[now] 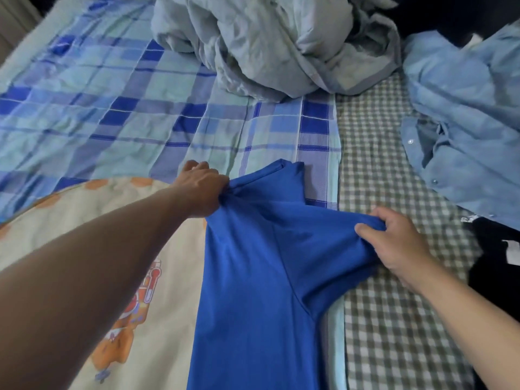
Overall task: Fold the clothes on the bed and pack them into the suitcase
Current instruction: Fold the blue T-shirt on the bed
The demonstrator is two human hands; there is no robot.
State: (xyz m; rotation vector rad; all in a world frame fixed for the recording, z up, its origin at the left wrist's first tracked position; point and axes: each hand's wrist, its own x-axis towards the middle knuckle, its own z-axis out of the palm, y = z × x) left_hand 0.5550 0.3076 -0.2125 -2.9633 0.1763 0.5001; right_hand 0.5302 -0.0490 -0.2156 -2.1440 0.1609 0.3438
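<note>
Bedding filled the whole view: a blue-and-aqua plaid sheet (112, 108) across the far side, a grey-and-white gingham cloth (374, 153) down the right, and a cream quilt printed with an orange cartoon figure (135, 277) under my left arm. At the head of the bed sat a crumpled pale grey duvet (270, 43).

I was working on 1 garment, a bright royal-blue knit shirt (253, 291), which lay lengthwise in the middle of the bed with its collar end pointing away from me. My left hand (201, 187) was closed in a fist round a bunch of fabric at the shirt's left shoulder, beside the collar. My right hand (394, 240) pinched the right sleeve edge between thumb and curled fingers and held it lifted just off the gingham cloth.

I judged the task to be at an early stage. The blue shirt was spread out rather than folded; it looked as though I was straightening it or starting the first fold. A light blue button-up shirt (464, 122) lay rumpled and unfolded at the right edge, and a black garment with a white tag (495, 266) lay beside it nearer me, also unfolded. That left at least 3 pieces to fold. No suitcase showed anywhere in the view, so I could not tell whether anything had been packed.
</note>
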